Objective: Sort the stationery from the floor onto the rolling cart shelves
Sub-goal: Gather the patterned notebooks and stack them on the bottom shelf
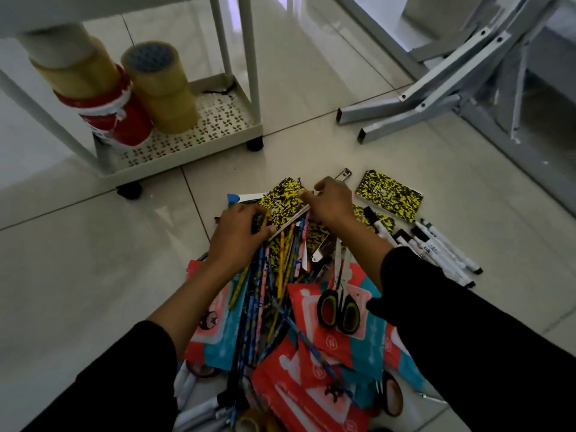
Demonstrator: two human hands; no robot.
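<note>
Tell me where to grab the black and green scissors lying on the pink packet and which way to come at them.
Take the scissors by the shank just above the two handle loops, coming straight down from above. They lie flat on the pink packet, closed, with the blades pointing away toward the pile, so the narrow neck gives the best grip and the sides are crowded by the right sleeve.

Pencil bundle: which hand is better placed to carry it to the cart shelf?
Left, probably. The left hand already grips the pencil bundle and is nearer the cart shelf; the right hand pinches one thin item.
</note>
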